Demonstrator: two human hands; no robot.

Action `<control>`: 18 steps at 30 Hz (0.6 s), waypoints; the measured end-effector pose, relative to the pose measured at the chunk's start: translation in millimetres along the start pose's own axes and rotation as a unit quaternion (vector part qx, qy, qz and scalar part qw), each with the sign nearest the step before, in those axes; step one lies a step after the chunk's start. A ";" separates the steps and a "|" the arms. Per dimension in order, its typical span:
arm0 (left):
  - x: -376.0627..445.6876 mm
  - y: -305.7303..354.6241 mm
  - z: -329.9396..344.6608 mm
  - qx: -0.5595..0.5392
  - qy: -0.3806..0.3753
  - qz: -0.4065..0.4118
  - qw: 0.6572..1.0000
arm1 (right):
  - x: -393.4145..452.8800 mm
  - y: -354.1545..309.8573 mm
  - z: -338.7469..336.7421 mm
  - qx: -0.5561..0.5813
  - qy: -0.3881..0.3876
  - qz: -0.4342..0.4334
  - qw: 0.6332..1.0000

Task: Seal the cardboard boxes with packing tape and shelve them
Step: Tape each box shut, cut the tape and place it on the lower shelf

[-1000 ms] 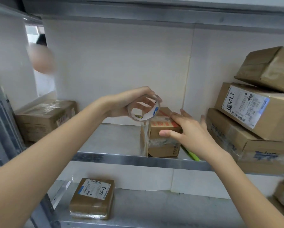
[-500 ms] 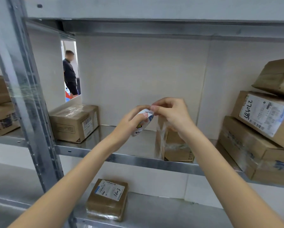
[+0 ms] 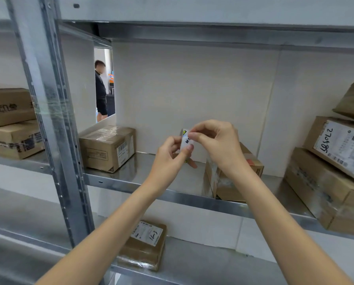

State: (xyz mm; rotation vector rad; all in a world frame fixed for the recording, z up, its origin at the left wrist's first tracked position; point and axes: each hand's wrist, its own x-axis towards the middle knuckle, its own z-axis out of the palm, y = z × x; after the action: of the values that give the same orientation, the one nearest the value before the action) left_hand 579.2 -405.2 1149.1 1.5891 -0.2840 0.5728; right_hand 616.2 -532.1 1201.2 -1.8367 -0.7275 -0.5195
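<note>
Both hands' grip pinches tape roll | left hand, right hand | roll mostly hidden

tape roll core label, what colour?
White with black lettering and a yellow corner, on the tape roll; head view.

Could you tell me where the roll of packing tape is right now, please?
In the head view the roll of packing tape is held mid-air between the left hand and right hand, above the middle shelf, just left of the small cardboard box.
</note>
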 end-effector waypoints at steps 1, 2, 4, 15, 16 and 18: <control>0.2 0.0 -1.1 0.004 -0.003 0.006 1.000 | -0.9 0.6 0.3 0.003 0.000 -0.001 1.000; 0.7 0.2 -2.0 0.004 -0.007 0.007 1.000 | -1.1 1.6 0.1 0.008 -0.001 -0.002 1.000; 1.3 1.0 -2.7 -0.010 -0.009 0.001 1.000 | -1.4 2.9 -0.2 0.032 -0.002 0.006 0.999; 5.9 -4.9 11.6 0.035 0.119 0.095 0.988 | -10.8 -8.9 28.7 0.381 0.109 0.212 0.893; 5.4 -6.6 12.0 0.058 0.132 0.106 0.984 | -11.3 -9.7 31.2 0.398 0.111 0.226 0.882; 4.8 -10.2 12.4 0.088 0.154 0.118 0.977 | -11.9 -9.8 35.1 0.414 0.111 0.240 0.871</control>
State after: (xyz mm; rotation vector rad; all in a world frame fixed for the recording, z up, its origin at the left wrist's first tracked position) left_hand 590.7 -415.4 1142.7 1.6176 -0.1928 1.0406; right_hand 601.4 -499.5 1187.3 -1.0507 -0.2363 -0.0474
